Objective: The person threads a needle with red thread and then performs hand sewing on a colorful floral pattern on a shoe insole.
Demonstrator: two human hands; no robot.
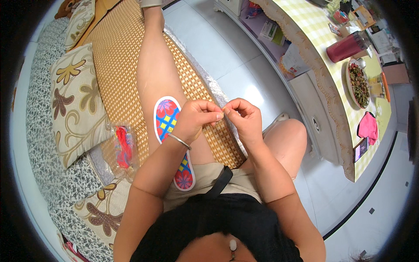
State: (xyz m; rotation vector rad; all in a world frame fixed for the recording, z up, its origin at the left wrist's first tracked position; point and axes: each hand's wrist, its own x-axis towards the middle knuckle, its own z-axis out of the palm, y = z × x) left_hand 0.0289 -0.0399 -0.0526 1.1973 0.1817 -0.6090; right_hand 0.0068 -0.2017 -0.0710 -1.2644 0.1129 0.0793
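Insole (166, 117) in head view: long axis along left thigh (200, 152), partly under left forearm (159, 168), left of and below left hand (196, 118); right hand (246, 120) farther. Fingertips pinched, both pairs side by side; anything held too small to tell. Woven mat (118, 56) under leg, patterned pillow (75, 120) leftward, tabletop (321, 37) rightward.

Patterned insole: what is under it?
The patterned insole lies over the person's bare leg, its lower end over beige shorts. Whatever is directly beneath is covered; the left forearm also hides the insole's middle.
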